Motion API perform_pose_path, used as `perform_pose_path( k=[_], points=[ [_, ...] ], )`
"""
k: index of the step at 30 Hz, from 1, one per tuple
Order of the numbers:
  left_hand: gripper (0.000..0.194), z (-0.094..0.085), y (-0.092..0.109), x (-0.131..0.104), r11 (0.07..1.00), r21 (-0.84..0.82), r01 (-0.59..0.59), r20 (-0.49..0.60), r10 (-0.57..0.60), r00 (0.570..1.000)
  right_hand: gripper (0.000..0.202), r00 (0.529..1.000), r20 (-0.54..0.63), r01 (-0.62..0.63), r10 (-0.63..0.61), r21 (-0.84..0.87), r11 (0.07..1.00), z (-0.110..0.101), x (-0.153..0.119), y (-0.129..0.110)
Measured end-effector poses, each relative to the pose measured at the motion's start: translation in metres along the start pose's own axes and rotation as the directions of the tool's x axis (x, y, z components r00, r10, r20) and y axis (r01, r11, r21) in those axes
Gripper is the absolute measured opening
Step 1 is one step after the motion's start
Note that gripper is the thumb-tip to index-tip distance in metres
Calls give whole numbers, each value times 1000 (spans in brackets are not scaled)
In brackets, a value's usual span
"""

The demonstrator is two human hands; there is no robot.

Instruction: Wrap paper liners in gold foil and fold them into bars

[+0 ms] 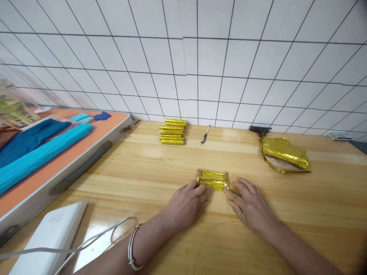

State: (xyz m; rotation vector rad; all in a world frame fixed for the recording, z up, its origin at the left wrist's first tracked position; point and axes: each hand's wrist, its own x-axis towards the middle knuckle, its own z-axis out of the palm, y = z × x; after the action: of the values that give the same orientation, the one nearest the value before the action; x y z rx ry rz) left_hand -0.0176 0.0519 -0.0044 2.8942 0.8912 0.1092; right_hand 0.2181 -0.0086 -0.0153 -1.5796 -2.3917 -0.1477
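Observation:
A folded sheet of gold foil paper (213, 176) lies on the wooden table in front of me. Its two short ends stand up a little, and a crease or gap runs along its length. My left hand (187, 200) is at the near left corner, fingers bent and pressed together on the near edge. My right hand (252, 204) rests at the near right corner with its fingers spread, the index fingertip touching the foil. Farther back lie several narrow folded gold foil strips (172, 132) in a row. A stack of gold foil sheets (286, 152) lies at the right.
A pen (205, 134) and a black clip-like object (260, 130) lie near the white tiled wall (212, 57). At left, an orange-topped board (71, 141) bears blue cloth (46, 147). A white box-shaped device (50, 236) and cable (94, 238) lie by my left forearm.

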Motion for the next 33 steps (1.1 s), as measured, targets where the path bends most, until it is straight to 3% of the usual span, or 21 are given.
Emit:
perform_pose_path(
  k=[6, 13, 20, 24, 26, 31, 33],
  points=[
    [42, 5, -34, -15, 983, -129, -131, -111, 117, 987, 31, 997, -69, 41, -39, 21, 999, 5, -4, 7],
    [35, 2, -37, -18, 981, -36, -193, -132, 187, 973, 28, 991, -95, 95, -96, -14, 995, 5, -4, 3],
    [38, 5, -47, -13, 977, -152, -150, -130, 131, 983, 23, 994, -71, 85, -85, 0, 996, 8, 2, 7],
    [28, 8, -52, -7, 971, -223, -87, -205, 41, 978, 20, 995, -71, 82, -76, 74, 994, 5, 9, 11],
    [26, 8, -51, -6, 979, -194, -70, -216, 27, 976, 18, 995, -66, 78, -72, 90, 993, 4, 12, 11],
    [28, -3, -44, -5, 972, 54, -230, -149, 235, 960, 17, 998, -33, 54, -52, 87, 995, 4, 17, 11],
    [27, -6, -43, -4, 962, 110, -248, -138, 262, 955, 17, 998, -30, 52, -50, 86, 995, 5, 18, 11]
  ],
)
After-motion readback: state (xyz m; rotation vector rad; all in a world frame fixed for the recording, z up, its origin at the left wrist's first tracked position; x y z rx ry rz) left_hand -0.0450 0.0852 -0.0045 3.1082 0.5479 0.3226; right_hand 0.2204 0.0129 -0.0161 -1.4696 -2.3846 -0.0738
